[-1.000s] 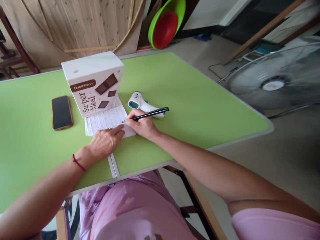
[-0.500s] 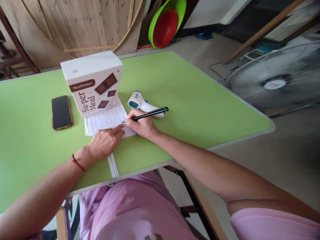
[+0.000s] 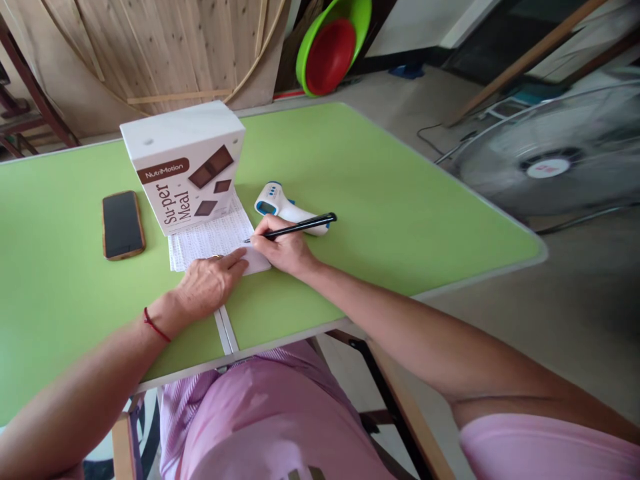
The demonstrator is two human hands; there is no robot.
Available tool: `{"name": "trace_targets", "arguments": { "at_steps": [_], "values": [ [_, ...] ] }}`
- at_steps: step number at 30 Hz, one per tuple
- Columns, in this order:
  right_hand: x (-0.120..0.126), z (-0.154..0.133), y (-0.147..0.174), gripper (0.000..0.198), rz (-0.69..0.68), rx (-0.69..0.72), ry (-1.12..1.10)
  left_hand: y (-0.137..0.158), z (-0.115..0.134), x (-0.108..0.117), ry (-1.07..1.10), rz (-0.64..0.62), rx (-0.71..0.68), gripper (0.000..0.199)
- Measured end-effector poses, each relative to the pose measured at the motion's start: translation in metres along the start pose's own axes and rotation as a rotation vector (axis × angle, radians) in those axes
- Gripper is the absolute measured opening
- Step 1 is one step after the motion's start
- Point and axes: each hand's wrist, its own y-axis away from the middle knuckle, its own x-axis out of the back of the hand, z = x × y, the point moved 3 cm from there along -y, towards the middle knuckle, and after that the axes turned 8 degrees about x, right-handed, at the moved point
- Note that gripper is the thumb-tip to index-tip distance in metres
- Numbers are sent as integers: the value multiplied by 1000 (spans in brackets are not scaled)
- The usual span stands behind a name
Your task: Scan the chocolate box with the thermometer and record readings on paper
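Observation:
Handwritten lines cover a small stack of white paper (image 3: 210, 237) on the green table (image 3: 390, 200). My left hand (image 3: 211, 283) lies flat across the lower edge of the sheets, fingers stretched out. In my right hand (image 3: 285, 250) a black pen (image 3: 300, 227) is pinched, slanting up to the right, its tip at the paper. A white "Super Meal" box (image 3: 183, 167) stands upright at the paper's far edge and hides part of it. Just beyond my right hand lies a white and blue infrared thermometer (image 3: 290, 210), partly covered by the pen and fingers.
A phone (image 3: 123, 225) in a brown case lies left of the box. Past the table's right edge stands a large floor fan (image 3: 547, 167). Green and red basins (image 3: 330, 57) lean behind the table, beside a round wooden board (image 3: 175, 53).
The pen tip and right hand have shifted very slightly on the paper. My left hand stays in place, and the box, phone and thermometer have not moved.

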Motion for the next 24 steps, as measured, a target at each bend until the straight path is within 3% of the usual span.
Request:
{"name": "trace_targets", "arguments": {
  "at_steps": [10, 24],
  "values": [
    [0, 1, 0, 14, -15, 1, -10, 1, -1, -1, 4, 44, -14, 28],
    [1, 0, -1, 16, 73, 74, -46, 1, -2, -2, -8, 59, -20, 27]
  ]
}}
